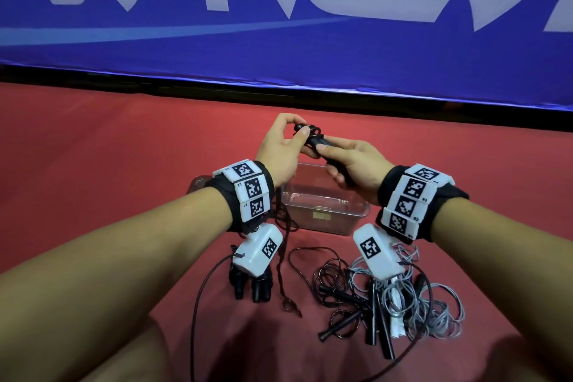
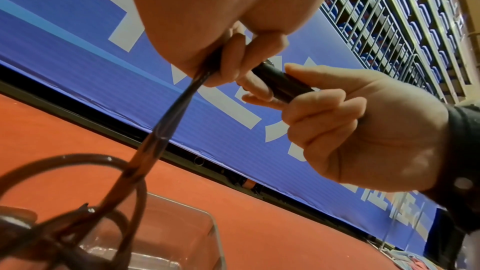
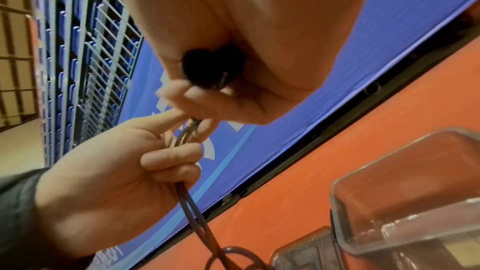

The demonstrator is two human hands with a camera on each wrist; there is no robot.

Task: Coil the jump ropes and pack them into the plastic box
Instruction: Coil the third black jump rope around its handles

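Note:
My two hands hold a dark jump rope above the clear plastic box. My right hand grips its two black handles side by side. My left hand pinches the brown cord at the handle tops, and strands hang from it to the floor. In the left wrist view the left hand squeezes the cord while the right hand wraps the handle. In the right wrist view the handle ends show in the right hand's palm, and the left hand holds the cord.
On the red floor near me lie tangled ropes: dark ones with black handles, a grey one, and a coiled pair of handles. The box lid lies left of the box. A blue banner stands behind.

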